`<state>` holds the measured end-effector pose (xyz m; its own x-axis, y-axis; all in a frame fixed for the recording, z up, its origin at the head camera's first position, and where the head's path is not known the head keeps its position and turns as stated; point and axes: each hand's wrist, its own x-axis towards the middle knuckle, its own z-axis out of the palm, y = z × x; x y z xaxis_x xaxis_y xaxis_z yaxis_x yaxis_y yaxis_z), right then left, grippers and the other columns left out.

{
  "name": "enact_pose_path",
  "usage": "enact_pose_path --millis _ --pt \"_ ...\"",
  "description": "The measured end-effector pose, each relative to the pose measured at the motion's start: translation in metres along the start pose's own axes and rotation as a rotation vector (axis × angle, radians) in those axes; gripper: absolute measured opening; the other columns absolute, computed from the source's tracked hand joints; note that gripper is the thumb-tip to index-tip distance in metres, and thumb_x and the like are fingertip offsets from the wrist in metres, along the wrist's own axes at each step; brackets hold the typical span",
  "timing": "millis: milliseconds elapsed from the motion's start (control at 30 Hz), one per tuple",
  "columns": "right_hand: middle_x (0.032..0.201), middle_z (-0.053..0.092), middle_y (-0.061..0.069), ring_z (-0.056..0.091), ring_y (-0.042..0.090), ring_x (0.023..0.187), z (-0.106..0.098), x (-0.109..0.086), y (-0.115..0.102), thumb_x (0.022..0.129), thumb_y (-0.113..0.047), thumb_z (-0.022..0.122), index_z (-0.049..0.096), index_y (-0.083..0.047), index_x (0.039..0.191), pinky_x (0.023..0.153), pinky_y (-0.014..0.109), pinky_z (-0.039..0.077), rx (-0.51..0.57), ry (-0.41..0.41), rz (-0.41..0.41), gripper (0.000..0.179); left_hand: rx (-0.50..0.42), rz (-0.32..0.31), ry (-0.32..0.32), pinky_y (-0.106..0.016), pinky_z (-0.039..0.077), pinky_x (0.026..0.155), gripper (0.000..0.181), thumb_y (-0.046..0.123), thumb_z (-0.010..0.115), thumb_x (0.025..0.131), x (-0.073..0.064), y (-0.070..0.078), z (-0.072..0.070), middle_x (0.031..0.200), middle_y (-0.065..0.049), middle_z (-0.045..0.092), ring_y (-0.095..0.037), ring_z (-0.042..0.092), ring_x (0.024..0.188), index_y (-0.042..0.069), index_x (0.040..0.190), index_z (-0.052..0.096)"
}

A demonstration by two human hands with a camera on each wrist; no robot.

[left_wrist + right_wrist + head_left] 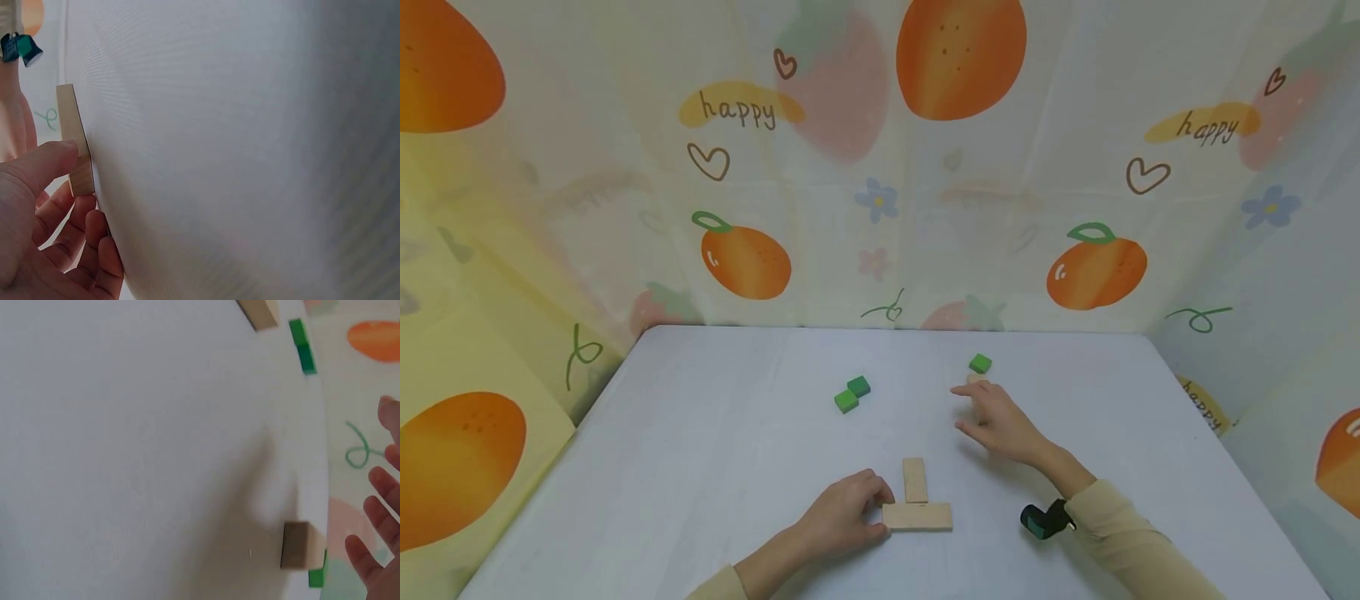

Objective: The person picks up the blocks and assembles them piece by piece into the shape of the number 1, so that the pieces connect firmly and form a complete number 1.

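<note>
Near the front of the table, my left hand (848,514) pinches the left end of a flat wooden block (917,517) lying crosswise. The left wrist view shows the thumb against one side of this block (67,119) and the fingers curled by its end. A second wooden block (914,480) lies lengthwise behind it, forming a T. Farther back, my right hand (1002,421) reaches over the table with fingers spread and nothing held. Just past its fingertips is another wooden block (976,378), partly hidden by the hand, with a green cube (981,363) behind it.
Two green cubes, one lighter (846,402) and one darker (859,386), sit corner to corner at the back middle. A black wrist camera (1047,520) is strapped to the right sleeve. A fruit-printed curtain (925,233) surrounds the white table (700,433).
</note>
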<state>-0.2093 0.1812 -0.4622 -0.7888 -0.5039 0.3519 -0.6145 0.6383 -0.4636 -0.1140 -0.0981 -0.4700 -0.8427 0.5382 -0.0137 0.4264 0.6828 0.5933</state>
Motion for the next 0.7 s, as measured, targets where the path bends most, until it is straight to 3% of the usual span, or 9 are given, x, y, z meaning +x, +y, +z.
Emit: enact_pose_path --millis 233,700 --pt "0.120 0.056 0.013 0.049 0.031 0.111 -0.005 -0.002 0.019 0.079 -0.013 0.071 0.053 0.000 0.121 0.092 0.050 0.037 0.009 0.053 0.011 0.048 0.003 0.009 0.003 -0.016 0.040 0.063 0.025 0.020 0.076 0.072 0.000 -0.002 0.002 0.082 0.015 0.051 0.000 0.044 0.071 0.020 0.093 0.062" --pt "0.111 0.056 0.023 0.048 0.038 0.103 -0.011 -0.003 0.044 0.079 -0.018 0.068 0.052 0.004 0.120 0.086 0.053 0.036 0.000 0.109 0.037 0.049 -0.003 -0.014 -0.004 -0.017 0.041 0.065 0.025 0.021 0.075 0.072 -0.001 -0.003 0.002 0.083 0.015 0.051 0.000 0.044 0.072 0.021 0.092 0.061"
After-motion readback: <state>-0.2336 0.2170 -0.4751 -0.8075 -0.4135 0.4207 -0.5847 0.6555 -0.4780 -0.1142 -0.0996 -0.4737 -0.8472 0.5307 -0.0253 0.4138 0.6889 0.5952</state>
